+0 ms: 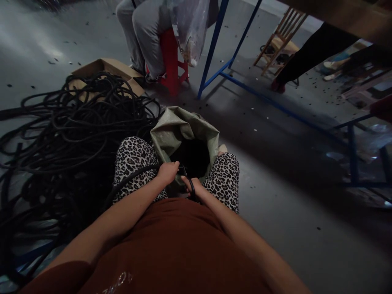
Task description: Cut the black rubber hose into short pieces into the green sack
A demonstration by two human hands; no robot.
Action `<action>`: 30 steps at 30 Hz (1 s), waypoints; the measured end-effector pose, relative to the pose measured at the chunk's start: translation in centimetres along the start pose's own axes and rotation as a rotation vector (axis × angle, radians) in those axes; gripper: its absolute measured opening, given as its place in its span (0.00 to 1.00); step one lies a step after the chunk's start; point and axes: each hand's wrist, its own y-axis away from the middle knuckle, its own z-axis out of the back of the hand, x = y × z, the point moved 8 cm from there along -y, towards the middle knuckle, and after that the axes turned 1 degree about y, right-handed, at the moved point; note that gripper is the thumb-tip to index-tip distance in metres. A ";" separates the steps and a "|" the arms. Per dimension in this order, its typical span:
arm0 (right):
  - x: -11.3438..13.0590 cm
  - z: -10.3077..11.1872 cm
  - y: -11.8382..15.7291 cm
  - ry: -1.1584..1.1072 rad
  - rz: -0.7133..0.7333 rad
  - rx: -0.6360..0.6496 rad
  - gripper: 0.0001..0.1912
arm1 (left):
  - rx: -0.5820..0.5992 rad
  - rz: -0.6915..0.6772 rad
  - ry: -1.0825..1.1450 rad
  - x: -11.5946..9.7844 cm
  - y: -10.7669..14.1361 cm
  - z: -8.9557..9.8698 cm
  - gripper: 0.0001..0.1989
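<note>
Over the near rim of an open olive-green woven sack, my two hands work close together. My left hand is closed around a black rubber tube, which runs back across my left thigh toward a large tangled heap of the same tubing. Just right of it, my right hand grips what look like black-handled scissors; one handle loop shows at the fingers. Their blades are small and dark near the tube's end, so I cannot tell whether they touch it. Deep shadow hides the sack's contents.
Behind the heap lies an open cardboard box. A person in grey trousers sits on a red stool ahead, near a clear plastic bag. A blue-framed table and a wooden chair stand to the right. Dark scraps dot the floor.
</note>
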 end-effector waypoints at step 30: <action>-0.8 -0.7 -0.9 0.024 0.011 0.051 0.29 | -0.011 0.102 0.041 0.8 -0.1 0.7 0.11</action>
